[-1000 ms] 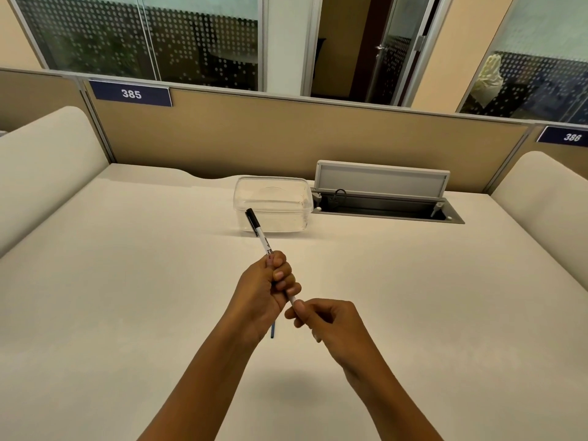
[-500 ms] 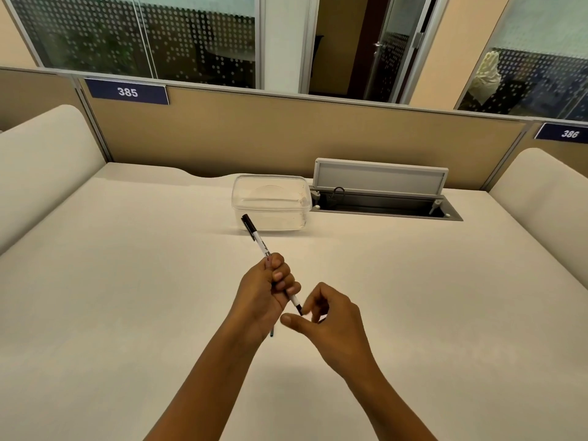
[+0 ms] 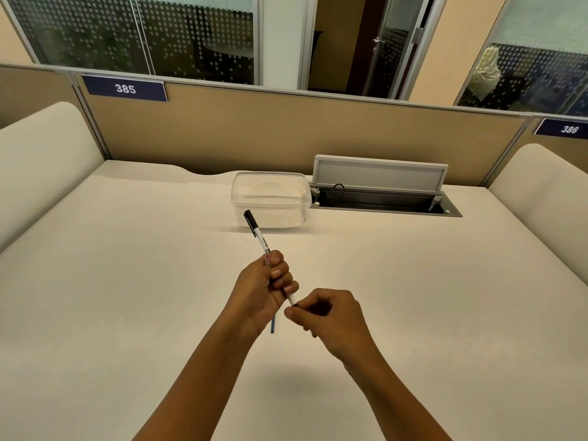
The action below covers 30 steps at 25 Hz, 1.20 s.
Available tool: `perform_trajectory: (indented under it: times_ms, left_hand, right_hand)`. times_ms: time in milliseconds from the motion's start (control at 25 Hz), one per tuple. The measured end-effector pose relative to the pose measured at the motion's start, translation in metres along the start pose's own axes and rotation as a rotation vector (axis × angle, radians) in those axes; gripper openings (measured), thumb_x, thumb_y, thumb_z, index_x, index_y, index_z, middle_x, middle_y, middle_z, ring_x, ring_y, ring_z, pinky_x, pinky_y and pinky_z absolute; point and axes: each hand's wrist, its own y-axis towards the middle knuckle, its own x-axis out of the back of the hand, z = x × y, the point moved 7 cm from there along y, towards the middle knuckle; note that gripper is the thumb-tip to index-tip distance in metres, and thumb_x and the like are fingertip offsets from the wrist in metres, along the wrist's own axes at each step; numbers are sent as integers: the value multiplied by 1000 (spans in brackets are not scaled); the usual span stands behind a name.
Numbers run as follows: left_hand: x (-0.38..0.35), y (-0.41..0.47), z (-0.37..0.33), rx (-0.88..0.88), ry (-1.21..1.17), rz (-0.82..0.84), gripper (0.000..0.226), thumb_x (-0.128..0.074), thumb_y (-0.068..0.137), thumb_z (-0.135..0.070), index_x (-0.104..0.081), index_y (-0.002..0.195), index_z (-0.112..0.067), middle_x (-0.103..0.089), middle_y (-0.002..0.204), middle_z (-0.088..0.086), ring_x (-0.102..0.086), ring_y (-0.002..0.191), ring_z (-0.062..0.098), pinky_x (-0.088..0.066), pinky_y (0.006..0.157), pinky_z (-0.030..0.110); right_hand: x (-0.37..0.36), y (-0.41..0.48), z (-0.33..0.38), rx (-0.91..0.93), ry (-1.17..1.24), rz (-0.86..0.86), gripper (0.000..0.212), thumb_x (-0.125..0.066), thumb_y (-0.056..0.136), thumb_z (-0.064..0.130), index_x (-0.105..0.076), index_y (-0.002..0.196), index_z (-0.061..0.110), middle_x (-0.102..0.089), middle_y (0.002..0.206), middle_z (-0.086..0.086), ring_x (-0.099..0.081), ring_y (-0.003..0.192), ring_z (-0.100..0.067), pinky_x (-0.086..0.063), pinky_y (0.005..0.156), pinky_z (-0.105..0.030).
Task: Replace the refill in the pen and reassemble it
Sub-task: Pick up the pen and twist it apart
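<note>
Left hand (image 3: 261, 289) wraps tight around the white pen (image 3: 265, 246) | right hand (image 3: 331, 316) pinches the pen's tip | blue refill (image 3: 273, 326) lies on the desk (image 3: 127, 265)

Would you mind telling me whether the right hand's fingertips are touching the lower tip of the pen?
Touching. The head view shows the right hand pinching its fingertips onto the dark lower tip of the pen, with no gap visible.

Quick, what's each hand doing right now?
Left hand: closed around the pen.
Right hand: fingertips pinching the pen's near tip.
</note>
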Motion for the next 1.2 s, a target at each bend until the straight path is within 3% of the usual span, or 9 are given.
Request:
perform_trajectory:
  times_ms: [80,160,240,360,440,720,960,1040,1200]
  left_hand:
    - [-1,1,5,0,31,-12,39,-16,86,7,-37,60,-13,-32,41,-5,-25,36,7,-29,42,21]
    - [2,2,7,8,40,-25,39,-16,87,6,-37,60,-13,-32,41,-5,-24,36,8,-28,43,21]
    - [5,1,7,11,46,-33,39,-17,86,7,-38,60,-13,-31,42,-4,-24,37,8,-27,45,22]
    - [8,0,1,4,54,-29,38,-17,85,7,-37,60,-13,-31,42,-4,-25,37,8,-27,45,22]
    - [9,0,0,7,45,-23,37,-17,85,8,-36,61,-14,-31,42,-4,-25,37,8,-27,45,22]
    - [12,-1,9,61,30,-6,38,-19,87,7,-34,59,-13,-31,42,-4,-25,35,8,-29,41,21]
    - [3,-2,11,24,84,7,37,-14,82,9,-34,60,-13,-30,43,-5,-24,36,8,-26,45,22]
    - [3,-1,8,20,93,12,38,-15,84,8,-35,60,-13,-30,44,-5,-24,36,8,-26,45,22]
    - [8,-1,1,19,78,32,38,-17,87,6,-34,60,-14,-31,43,-5,-25,37,8,-28,45,22]
  right_hand:
    - [2,-2,3,25,-104,-111,19,-81,68,19,-64,59,20,-62,55,7,-55,47,-1,-43,46,-7]
    - [-1,-1,3,12,-206,-107,25,-80,69,22,-57,60,25,-58,58,9,-52,49,-4,-39,46,-9]
    - [-7,1,-1,-46,-210,14,19,-78,71,32,-60,72,24,-61,71,9,-53,61,-6,-42,55,-15]
    - [-21,0,-7,-125,66,296,24,-62,86,37,-70,96,17,-72,94,0,-61,73,-8,-52,66,-25]
    - [-23,-2,-6,-119,167,333,25,-57,91,31,-73,97,13,-74,91,-5,-62,71,-8,-52,65,-23]
    - [-12,-2,-8,-79,-9,167,10,-76,75,29,-73,68,21,-69,61,6,-59,53,-6,-51,55,-16]
    - [-9,-2,-12,-137,12,-21,33,-85,62,22,-54,52,19,-55,52,7,-49,50,-8,-42,54,-25]
    - [-10,-3,-11,-124,10,14,29,-84,64,27,-57,60,17,-57,57,7,-50,54,-8,-43,55,-23]
    - [-20,-4,-8,-138,157,303,27,-63,85,36,-72,96,13,-72,89,-4,-62,73,-9,-53,68,-23]
